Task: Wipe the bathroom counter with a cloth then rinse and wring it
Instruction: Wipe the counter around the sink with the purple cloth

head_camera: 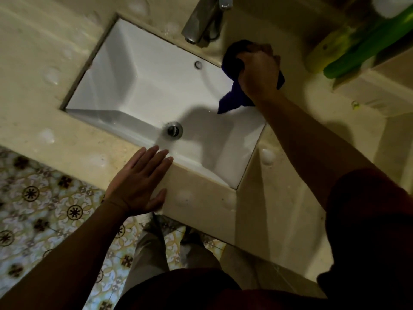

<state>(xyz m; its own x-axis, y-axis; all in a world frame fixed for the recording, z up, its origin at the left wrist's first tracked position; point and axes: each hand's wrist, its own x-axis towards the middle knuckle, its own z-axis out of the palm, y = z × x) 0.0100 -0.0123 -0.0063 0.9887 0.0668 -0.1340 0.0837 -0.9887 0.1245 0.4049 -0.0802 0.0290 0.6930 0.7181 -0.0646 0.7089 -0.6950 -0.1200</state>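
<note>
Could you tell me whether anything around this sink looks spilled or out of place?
Yes: pale foamy blobs dot the counter on all sides of the sink; they look like suds not yet wiped. The right hand presses the cloth beside the faucet.

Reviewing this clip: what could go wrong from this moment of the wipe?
1. The cloth trails a corner over the sink edge below the right hand, so it may smear unevenly.
2. Wiping close to the faucet, the hand could knock it.
3. The left hand braces with flat fingers on the counter edge among foam blobs; it might slip.
</note>
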